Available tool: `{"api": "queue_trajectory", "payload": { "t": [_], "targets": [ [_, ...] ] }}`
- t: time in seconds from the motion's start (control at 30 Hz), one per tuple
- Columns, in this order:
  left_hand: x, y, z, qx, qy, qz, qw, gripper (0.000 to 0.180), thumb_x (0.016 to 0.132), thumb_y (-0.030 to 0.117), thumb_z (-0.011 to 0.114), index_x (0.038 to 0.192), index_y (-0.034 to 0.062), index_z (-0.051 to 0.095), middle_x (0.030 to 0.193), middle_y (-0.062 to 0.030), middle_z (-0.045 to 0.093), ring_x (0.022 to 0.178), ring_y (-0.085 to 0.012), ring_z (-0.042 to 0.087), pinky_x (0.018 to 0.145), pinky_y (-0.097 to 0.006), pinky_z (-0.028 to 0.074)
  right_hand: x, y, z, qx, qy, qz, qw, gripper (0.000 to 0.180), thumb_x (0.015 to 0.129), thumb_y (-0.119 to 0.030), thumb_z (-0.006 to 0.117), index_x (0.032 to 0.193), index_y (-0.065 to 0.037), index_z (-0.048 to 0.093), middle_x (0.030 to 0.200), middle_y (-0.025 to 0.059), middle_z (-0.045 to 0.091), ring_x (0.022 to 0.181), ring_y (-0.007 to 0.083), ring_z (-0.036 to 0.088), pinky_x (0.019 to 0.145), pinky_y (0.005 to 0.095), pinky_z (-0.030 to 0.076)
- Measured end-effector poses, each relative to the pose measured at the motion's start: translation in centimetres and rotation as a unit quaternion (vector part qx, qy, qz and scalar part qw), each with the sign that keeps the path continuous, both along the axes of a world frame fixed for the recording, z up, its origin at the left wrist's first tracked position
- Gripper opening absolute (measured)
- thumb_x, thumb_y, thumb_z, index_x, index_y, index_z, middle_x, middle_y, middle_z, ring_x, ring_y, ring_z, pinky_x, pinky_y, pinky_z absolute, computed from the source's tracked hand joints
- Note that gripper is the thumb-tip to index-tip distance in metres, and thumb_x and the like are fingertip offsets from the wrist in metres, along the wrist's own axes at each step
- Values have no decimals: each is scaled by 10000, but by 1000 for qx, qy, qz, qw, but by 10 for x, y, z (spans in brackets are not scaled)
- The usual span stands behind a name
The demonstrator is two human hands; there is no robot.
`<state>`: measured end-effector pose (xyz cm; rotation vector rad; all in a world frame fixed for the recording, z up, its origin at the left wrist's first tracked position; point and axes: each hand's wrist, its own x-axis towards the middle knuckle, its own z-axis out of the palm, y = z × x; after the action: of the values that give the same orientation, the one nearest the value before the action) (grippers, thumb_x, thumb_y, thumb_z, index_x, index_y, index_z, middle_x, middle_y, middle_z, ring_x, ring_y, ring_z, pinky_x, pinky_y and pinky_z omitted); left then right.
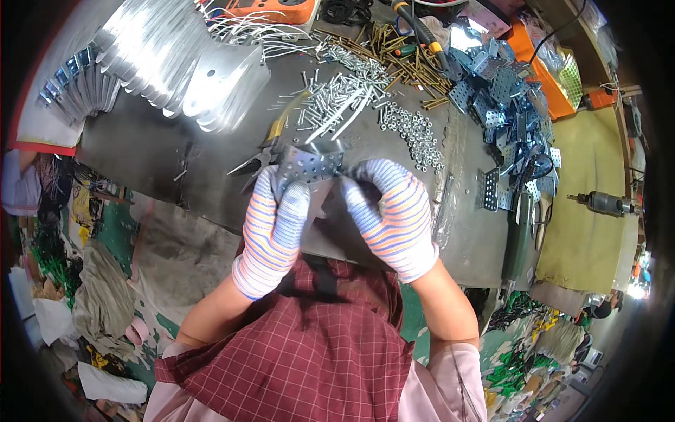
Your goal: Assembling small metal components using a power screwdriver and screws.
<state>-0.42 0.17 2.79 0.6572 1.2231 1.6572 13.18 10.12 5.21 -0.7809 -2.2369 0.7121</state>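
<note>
My left hand (274, 228), in a striped glove, is closed on a bent metal bracket (309, 165) dotted with round holes. It holds the bracket above the near edge of the workbench. My right hand (394, 214), gloved alike, is at the bracket's right side with thumb and fingertips drawn together. Whatever is between those fingertips is too small to make out. Just left of the bracket lie pliers (273, 135) with yellow handles, partly hidden behind it. Beyond the hands are a heap of silver screws (330, 95) and a spread of small nuts (415, 133).
Shiny metal plates (218, 81) lie at the far left. Long brass-coloured screws (415, 70) lie at the back. Perforated blue-grey brackets (503, 98) are heaped at the right, near an orange bin (541, 67). A green power tool (519, 239) and a dark drill-like tool (605, 203) lie further right.
</note>
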Motion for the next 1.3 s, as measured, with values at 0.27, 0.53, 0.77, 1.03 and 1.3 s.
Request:
{"api": "queue_trajectory", "payload": {
  "t": [0.27,0.53,0.77,1.03,1.3],
  "targets": [
    [4,2,-6,7,-7,6,1000,360,960,266,506,1201,-1,517,974,-91,644,774,-148,614,682,-286,513,-4,1,0,-503,133,-9,854,210,859,-190,688,868,-45,536,679,20,598,627,121,596,583,299,479],
    [-7,12,-22,-38,-177,54,982,516,915,471,517,1135,7,564,923,-139,648,669,-235,634,548,-344,522,-11,79,-18,167,-296,-166,926,334,785,-337,689,982,-77,618,921,145,635,885,336,601,769,434,481],
    [-12,12,-23,-12,-212,35,977,499,910,448,534,1141,7,562,952,-141,640,698,-248,632,551,-354,520,-8,96,-23,182,-423,-152,875,267,800,-266,638,1000,-89,615,1008,135,632,958,326,601,796,438,487],
    [-3,12,-18,-5,-200,-13,980,374,936,310,531,1144,1,564,1003,-141,642,761,-257,654,586,-354,563,16,28,11,-204,31,-73,976,174,874,-163,640,969,-21,607,843,143,631,761,255,611,713,326,488],
    [32,16,4,-34,116,-81,989,215,942,155,501,1077,-7,546,792,-61,602,692,-116,570,636,-274,482,21,-5,19,-143,63,-7,988,207,764,-46,699,966,-37,654,888,131,650,812,292,638,724,351,508]
  ]
}}
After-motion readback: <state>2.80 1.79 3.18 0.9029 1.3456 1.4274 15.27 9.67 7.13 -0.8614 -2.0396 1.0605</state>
